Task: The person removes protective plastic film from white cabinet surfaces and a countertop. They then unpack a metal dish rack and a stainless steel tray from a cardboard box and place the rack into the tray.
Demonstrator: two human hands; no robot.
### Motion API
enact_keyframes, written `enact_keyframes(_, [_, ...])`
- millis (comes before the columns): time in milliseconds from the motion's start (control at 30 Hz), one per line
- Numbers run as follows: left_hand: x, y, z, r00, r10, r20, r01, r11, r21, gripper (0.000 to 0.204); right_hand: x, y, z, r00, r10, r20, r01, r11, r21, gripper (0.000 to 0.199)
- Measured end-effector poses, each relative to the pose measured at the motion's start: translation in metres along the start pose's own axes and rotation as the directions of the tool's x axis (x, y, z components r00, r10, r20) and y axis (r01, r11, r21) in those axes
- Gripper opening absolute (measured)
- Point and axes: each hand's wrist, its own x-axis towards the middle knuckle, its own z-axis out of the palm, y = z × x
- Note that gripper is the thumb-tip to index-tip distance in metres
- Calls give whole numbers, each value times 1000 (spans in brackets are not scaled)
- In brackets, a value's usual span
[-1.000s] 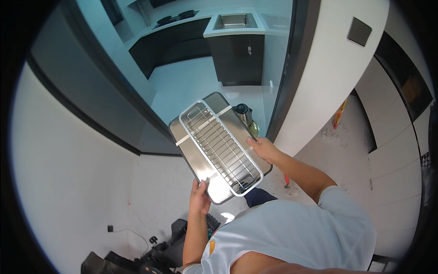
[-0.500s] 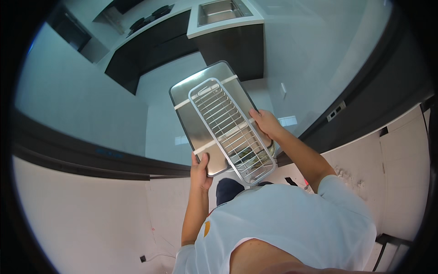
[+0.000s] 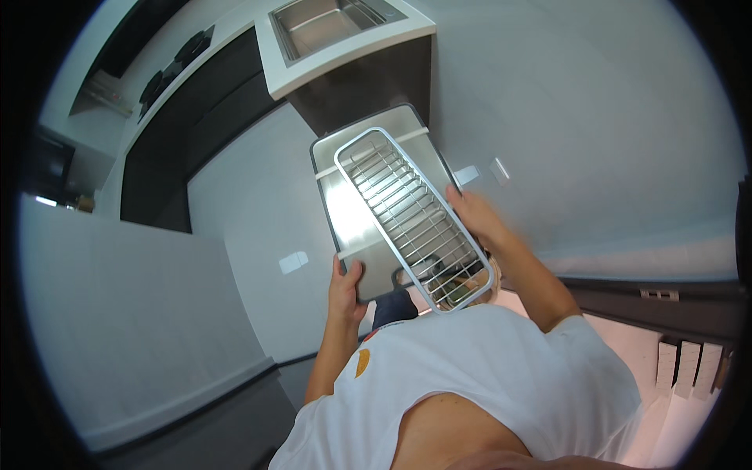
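Carrying: left hand (image 3: 345, 286) & right hand (image 3: 474, 219) each grip the steel tray (image 3: 352, 219) w/ wire rack (image 3: 411, 219); sink counter (image 3: 345, 55) now nearer than 1 s ago.

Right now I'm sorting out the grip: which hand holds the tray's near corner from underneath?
The left hand, thumb over the steel tray's near corner. The right hand grips the long side beside the wire rack.

At the centre of the frame you see a shiny silver tray (image 3: 352, 211) under a white-rimmed rack (image 3: 413, 221) with a silver wire grid. Your shirt (image 3: 501, 376), lower centre, is white with an orange mark.
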Motion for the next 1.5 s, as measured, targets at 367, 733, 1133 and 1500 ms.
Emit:
enact_keyframes(367, [131, 141, -10, 980, 171, 101, -182, 977, 112, 59, 132, -84, 67, 961, -269, 67, 271, 963, -11, 99])
enact_keyframes(733, [243, 198, 32, 982, 124, 139, -139, 984, 108, 31, 237, -138, 52, 996, -83, 15, 75, 951, 300, 94])
enact_keyframes(1133, [470, 267, 123, 958, 183, 220, -193, 981, 23, 32, 425, -267, 2, 989, -122, -80, 138, 959, 246, 88])
enact_keyframes(1500, [498, 208, 123, 975, 169, -141, -155, 982, 106, 43, 591, -239, -11, 927, -169, 335, 156, 986, 65, 86])
